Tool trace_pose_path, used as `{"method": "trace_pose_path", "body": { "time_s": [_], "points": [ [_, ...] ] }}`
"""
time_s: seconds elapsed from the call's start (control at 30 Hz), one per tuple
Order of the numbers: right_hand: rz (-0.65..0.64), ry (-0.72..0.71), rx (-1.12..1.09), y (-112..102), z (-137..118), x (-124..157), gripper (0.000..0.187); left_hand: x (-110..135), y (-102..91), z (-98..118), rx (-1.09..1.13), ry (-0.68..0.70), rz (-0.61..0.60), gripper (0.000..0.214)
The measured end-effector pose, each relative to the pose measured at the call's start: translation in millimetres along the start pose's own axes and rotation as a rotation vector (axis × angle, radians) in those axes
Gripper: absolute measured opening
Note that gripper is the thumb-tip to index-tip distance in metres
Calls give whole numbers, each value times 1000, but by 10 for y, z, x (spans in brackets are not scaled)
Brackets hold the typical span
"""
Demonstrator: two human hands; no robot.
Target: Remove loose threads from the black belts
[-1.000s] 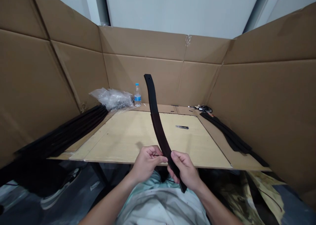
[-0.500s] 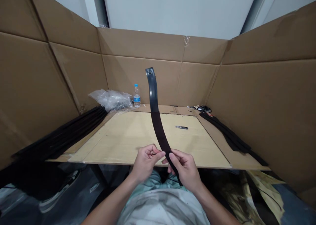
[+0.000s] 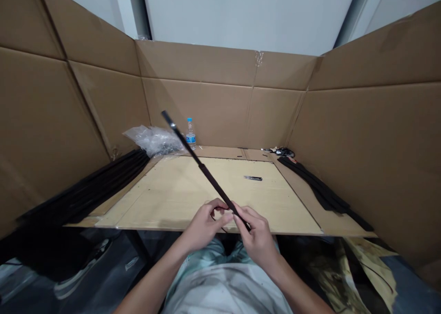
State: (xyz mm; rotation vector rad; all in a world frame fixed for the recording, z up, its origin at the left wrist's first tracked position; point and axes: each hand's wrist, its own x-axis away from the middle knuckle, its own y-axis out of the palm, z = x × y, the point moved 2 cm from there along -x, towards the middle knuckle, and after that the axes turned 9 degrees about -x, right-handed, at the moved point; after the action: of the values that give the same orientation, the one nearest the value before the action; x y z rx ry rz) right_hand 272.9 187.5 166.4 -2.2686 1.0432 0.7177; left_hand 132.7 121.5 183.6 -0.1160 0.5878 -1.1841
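Observation:
A long, dark, curved strip (image 3: 217,185) rises from my hands and tilts to the upper left, its narrow edge toward me. Dark fabric sleeving covers its lower part; the upper part is bare, smooth and shiny. My right hand (image 3: 257,231) is closed around the sleeved lower end, thumb on top. Beside it, my left hand (image 3: 208,224) has thumb and fingers bent together against the sleeve. A thin dark cord (image 3: 223,230) shows at the left fingers, partly hidden by them. Small thread snips (image 3: 253,178) lie on the board beyond my hands.
A pale board (image 3: 165,194) covers the table, with cardboard walls (image 3: 200,102) on three sides. Dark strips (image 3: 96,185) are piled at left, dark fabric pieces (image 3: 317,185) at right. A plastic bag (image 3: 155,140) and a water bottle (image 3: 190,137) stand at the back left.
The strip has turned from its broad face to its edge, and its top has swung left and slightly down. Both hands stay close together at its lower end.

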Motion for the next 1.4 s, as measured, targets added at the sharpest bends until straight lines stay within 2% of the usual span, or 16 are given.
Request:
{"method": "trace_pose_path", "body": {
  "time_s": [0.07, 0.13, 0.23, 0.33, 0.43, 0.6, 0.77, 0.97, 1.17, 1.27, 1.4],
  "points": [
    [21, -95, 109, 13, 54, 19, 39, 38, -8, 26, -93, 16, 68, 36],
    [47, -164, 210, 33, 106, 44, 43, 75, 31, 21, -86, -11, 133, 39],
    [79, -245, 341, 72, 130, 82, 47, 98, 146, -27, 86, -69, 150, 31],
    [84, -290, 426, 115, 94, 108, 50, 95, 219, -64, 282, -113, 173, 32],
    [91, -306, 467, 145, 51, 120, 52, 96, 224, -63, 349, -168, 196, 39],
    [81, -274, 450, 157, 12, 124, 53, 113, 209, -39, 455, -246, 295, 64],
    [60, -218, 379, 175, -49, 144, 50, 110, 206, -46, 415, -245, 324, 52],
    [-4, -45, 165, 111, -127, 106, 39, 58, 104, -21, 362, -170, 193, 32],
    [58, 110, -87, -68, -149, -14, 20, 64, 12, 66, 453, -203, -91, 31],
    [54, 113, -192, -106, -137, -46, 16, 93, 10, 81, 496, -209, -175, 32],
    [44, 7, -194, -126, -139, -58, 9, 121, 7, 106, 495, -183, -190, 31]
  ]
}}
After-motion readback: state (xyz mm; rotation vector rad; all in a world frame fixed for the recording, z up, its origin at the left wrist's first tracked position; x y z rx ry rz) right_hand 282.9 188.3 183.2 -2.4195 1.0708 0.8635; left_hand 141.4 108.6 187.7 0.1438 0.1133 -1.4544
